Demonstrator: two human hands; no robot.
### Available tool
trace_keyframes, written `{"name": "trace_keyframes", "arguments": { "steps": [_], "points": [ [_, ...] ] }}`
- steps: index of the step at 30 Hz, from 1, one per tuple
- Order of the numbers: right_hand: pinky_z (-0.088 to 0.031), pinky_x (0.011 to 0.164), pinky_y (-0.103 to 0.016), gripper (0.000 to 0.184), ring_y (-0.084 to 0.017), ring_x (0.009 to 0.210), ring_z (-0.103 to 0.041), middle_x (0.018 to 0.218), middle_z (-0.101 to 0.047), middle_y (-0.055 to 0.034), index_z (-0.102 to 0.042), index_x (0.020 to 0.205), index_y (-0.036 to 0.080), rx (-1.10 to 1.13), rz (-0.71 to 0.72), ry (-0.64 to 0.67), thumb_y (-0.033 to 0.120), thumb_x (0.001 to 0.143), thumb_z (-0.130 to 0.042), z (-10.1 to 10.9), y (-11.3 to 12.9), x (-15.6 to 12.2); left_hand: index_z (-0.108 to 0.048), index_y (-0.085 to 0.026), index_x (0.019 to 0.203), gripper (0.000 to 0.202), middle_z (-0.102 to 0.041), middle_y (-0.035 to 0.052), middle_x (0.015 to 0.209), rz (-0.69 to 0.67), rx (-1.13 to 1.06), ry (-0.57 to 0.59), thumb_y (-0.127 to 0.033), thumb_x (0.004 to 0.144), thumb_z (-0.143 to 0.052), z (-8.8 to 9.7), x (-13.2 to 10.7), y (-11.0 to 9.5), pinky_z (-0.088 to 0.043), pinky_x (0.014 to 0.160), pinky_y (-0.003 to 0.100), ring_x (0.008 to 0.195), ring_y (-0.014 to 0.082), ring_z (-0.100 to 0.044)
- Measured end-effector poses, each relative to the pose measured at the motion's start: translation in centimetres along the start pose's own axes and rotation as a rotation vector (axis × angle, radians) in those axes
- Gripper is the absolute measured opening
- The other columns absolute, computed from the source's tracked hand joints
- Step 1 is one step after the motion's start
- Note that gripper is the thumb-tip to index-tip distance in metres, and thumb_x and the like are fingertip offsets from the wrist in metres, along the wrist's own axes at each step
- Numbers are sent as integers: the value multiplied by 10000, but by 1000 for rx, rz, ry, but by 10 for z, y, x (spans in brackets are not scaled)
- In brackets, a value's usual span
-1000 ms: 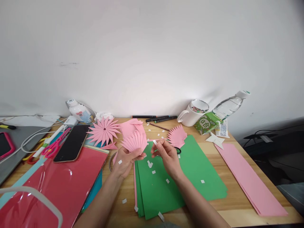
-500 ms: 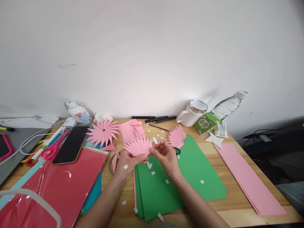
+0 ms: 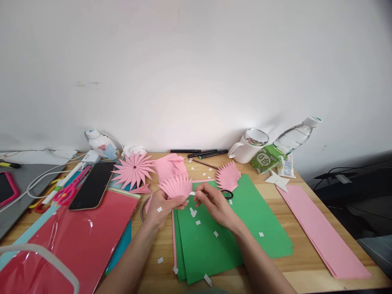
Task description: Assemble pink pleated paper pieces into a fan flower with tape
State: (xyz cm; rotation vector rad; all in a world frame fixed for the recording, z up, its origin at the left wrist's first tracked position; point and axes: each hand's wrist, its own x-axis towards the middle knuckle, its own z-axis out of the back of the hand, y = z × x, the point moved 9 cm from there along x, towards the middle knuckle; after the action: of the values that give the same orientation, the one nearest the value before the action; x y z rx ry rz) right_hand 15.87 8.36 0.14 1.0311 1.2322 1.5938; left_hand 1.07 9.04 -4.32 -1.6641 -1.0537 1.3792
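My left hand (image 3: 163,207) grips a pleated pink paper fan (image 3: 177,187) by its lower edge, thumb across the folds. A small white strip (image 3: 192,193) shows between the fan's right edge and the pinched fingers of my right hand (image 3: 213,204); it looks like tape backing. On the back of my left hand lies a white paper scrap (image 3: 159,209). Beneath both hands is a stack of green paper (image 3: 214,249), dotted with more scraps. Another pleated pink piece (image 3: 227,176) rests at the stack's far edge, beside a black scissor handle (image 3: 227,194).
At the back left stand a pink paper flower (image 3: 134,167) and a bottle (image 3: 102,145). A phone (image 3: 92,185) and pink scissors (image 3: 72,188) lie near red sheets (image 3: 79,241). Along the right are a mug (image 3: 246,147), a green box (image 3: 266,159), a water bottle (image 3: 294,136) and pink strips (image 3: 324,232).
My right hand has moved slightly right, off the fan's edge, with a white strip now showing at its fingertips. The fan has shifted a little left in my left hand.
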Motion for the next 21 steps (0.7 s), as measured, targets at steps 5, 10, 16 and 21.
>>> {"name": "trace_keyframes", "arguments": {
  "steps": [5, 10, 16, 21],
  "points": [
    [-435, 687, -287, 177, -154, 738, -508, 861, -496, -27, -489, 833, 204, -544, 170, 112, 254, 977, -399, 0, 14, -3, -650, -120, 816, 376, -726, 34, 698, -60, 101, 44, -235, 516, -846, 1, 1, -7, -555, 529, 267, 576, 190, -680],
    [-434, 644, -270, 106, -148, 722, -520, 943, -488, -45, -521, 892, 198, -709, 185, 171, 218, 958, -441, -5, 6, -5, -627, -137, 735, 342, -698, 13, 602, -81, 265, 81, -201, 476, -841, -6, -3, -15, -539, 504, 271, 525, 185, -661],
    [-449, 656, -278, 115, -147, 723, -516, 939, -472, -47, -530, 890, 190, -726, 201, 176, 235, 959, -449, -8, 6, -5, -627, -139, 771, 325, -705, 19, 631, -82, 326, 111, -233, 521, -811, -12, -6, -18, -539, 506, 273, 545, 186, -668],
    [-462, 694, -295, 136, -148, 750, -505, 922, -446, -45, -528, 871, 182, -663, 232, 182, 217, 963, -435, -8, 8, -5, -624, -131, 820, 357, -718, 30, 683, -70, 322, 119, -251, 541, -813, -12, -6, -14, -551, 529, 279, 567, 188, -678]
  ]
}}
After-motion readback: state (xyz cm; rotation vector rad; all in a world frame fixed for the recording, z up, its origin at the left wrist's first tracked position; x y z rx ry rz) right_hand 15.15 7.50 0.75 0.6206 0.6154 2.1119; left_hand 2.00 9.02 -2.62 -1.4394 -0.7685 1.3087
